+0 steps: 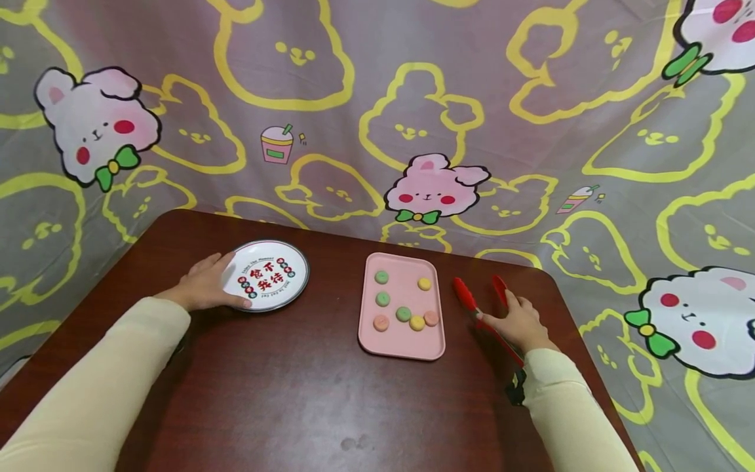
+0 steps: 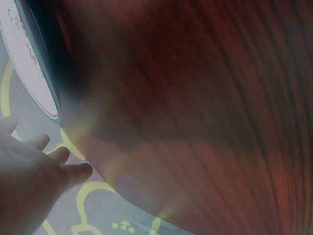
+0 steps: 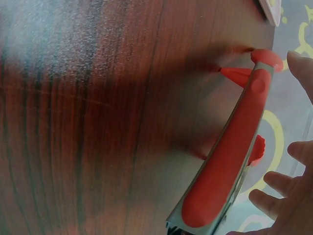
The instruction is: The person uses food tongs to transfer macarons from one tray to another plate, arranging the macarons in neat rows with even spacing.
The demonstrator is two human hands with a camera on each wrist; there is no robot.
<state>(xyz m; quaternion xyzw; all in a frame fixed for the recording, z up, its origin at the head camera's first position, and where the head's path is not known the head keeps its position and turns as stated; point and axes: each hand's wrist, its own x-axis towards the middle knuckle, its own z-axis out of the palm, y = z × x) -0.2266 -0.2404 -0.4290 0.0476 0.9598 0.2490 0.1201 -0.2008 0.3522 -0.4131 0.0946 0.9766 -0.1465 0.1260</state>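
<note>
My left hand (image 1: 203,285) is at the left edge of a round white plate (image 1: 277,255) with red characters and a dark rim. Its thumb and fingers are spread around that edge; in the left wrist view a gap shows between the fingertips and the plate (image 2: 29,63). On the right side of the table, my right hand (image 1: 522,324) hovers over red-and-metal tongs (image 1: 466,295) that lie with their arms apart. In the right wrist view, the fingers of the right hand (image 3: 293,196) are loosely extended beside the tongs (image 3: 225,156), not wrapped around them.
Between the hands, a pink rectangular tray (image 1: 401,344) holds several small round macaron-like pieces in green, yellow and pink. Everything rests on a dark brown wooden table (image 1: 295,393). A patterned curtain (image 1: 330,59) hangs along its far edge and sides.
</note>
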